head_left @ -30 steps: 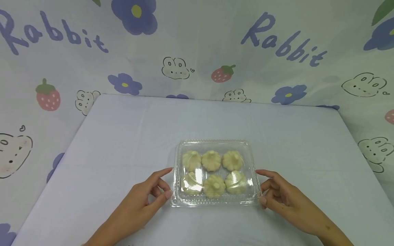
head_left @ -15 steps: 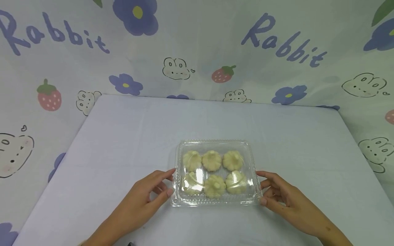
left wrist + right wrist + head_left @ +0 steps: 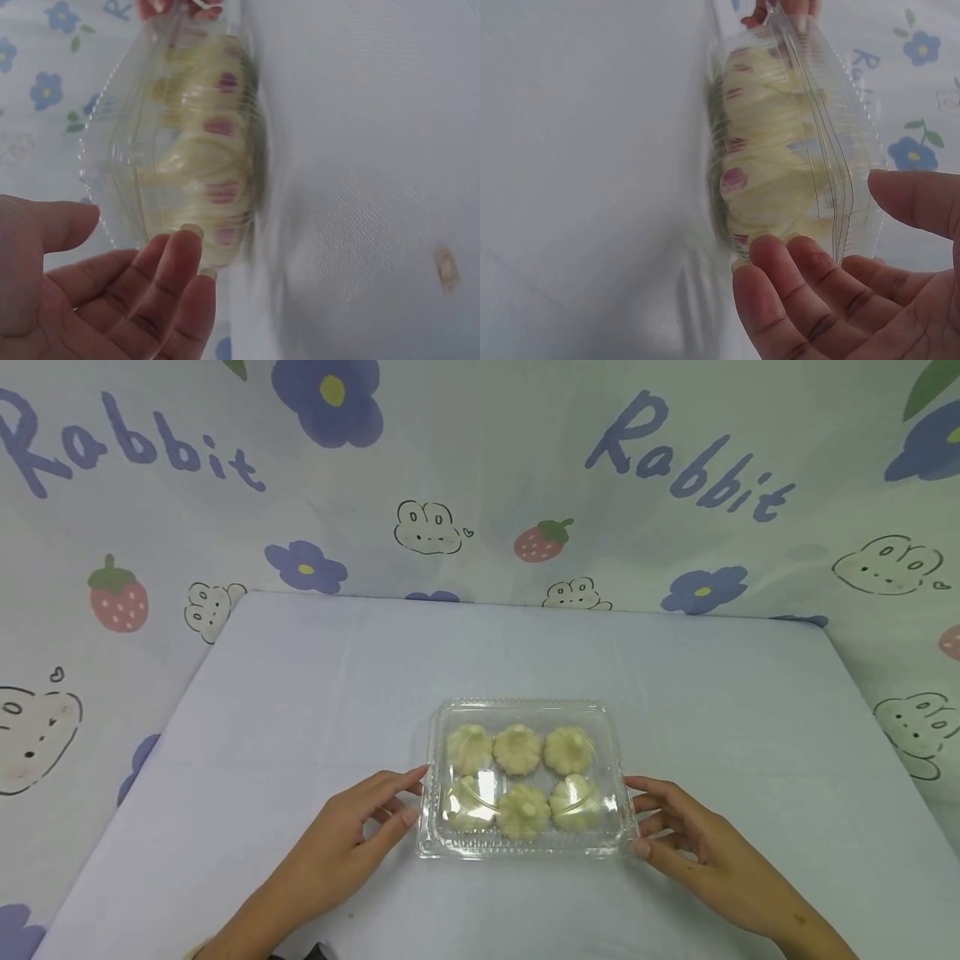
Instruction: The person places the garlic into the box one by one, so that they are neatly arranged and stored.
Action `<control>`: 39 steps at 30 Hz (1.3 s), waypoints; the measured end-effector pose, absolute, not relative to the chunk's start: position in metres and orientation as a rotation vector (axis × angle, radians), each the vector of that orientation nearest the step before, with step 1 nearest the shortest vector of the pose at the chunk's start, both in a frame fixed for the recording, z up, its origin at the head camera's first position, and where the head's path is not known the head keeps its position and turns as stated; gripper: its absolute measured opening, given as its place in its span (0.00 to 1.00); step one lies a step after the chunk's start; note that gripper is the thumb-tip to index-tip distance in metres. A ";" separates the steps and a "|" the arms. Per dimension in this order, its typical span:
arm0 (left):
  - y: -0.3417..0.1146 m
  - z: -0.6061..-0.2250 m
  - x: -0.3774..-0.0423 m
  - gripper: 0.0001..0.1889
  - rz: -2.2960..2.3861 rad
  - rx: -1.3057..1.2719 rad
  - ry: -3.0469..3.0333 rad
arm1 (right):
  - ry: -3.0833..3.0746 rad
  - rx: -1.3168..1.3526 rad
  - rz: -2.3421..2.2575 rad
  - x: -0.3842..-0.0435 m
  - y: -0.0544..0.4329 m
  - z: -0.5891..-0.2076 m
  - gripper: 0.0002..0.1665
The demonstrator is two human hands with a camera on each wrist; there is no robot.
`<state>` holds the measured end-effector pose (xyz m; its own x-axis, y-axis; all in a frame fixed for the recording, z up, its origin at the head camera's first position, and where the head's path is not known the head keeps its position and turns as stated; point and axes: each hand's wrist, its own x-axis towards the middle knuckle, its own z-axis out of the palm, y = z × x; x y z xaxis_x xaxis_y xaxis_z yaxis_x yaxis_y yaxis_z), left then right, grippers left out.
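A clear plastic clamshell box (image 3: pixel 525 852) with its lid down sits on the white cloth. Inside lie several cream-coloured, ribbed, garlic-shaped pieces (image 3: pixel 517 749) in two rows; from the side, purple patches show low on them (image 3: pixel 221 126). My left hand (image 3: pixel 352 835) is at the box's left side, its fingertips right at the wall and its thumb apart from the fingers. At the opposite side, my right hand (image 3: pixel 697 852) has relaxed fingers (image 3: pixel 769 292) against the lower wall, with the thumb near the front right corner.
White cloth covers the table (image 3: pixel 330 693). Behind it hangs a curtain (image 3: pixel 480 443) printed with rabbits, flowers and strawberries. A small dark object (image 3: pixel 318 952) shows at the bottom edge, beside the left forearm.
My left hand has shifted slightly right and away from me, closer to the box side. The box sits slightly farther forward. A dark object has come into view at the bottom; the right hand stays put.
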<state>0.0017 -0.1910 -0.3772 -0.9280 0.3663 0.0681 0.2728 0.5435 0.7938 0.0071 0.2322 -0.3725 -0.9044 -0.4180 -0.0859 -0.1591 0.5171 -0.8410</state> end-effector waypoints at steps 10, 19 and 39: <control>-0.193 -0.378 -0.001 0.24 1.361 0.588 2.660 | 2.470 -0.458 -1.350 0.007 0.232 -0.372 0.34; -0.196 -0.377 -0.001 0.25 1.341 0.555 2.652 | 2.494 -0.463 -1.327 0.007 0.231 -0.370 0.34; -0.196 -0.378 -0.004 0.24 1.323 0.588 2.692 | 2.586 -0.529 -1.314 0.006 0.232 -0.367 0.34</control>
<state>-0.0038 -0.1965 -0.3780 -0.9226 0.3747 0.0915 0.3013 0.5520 0.7775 0.0056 0.2318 -0.3672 -0.9175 -0.3975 -0.0100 -0.2263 0.5428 -0.8088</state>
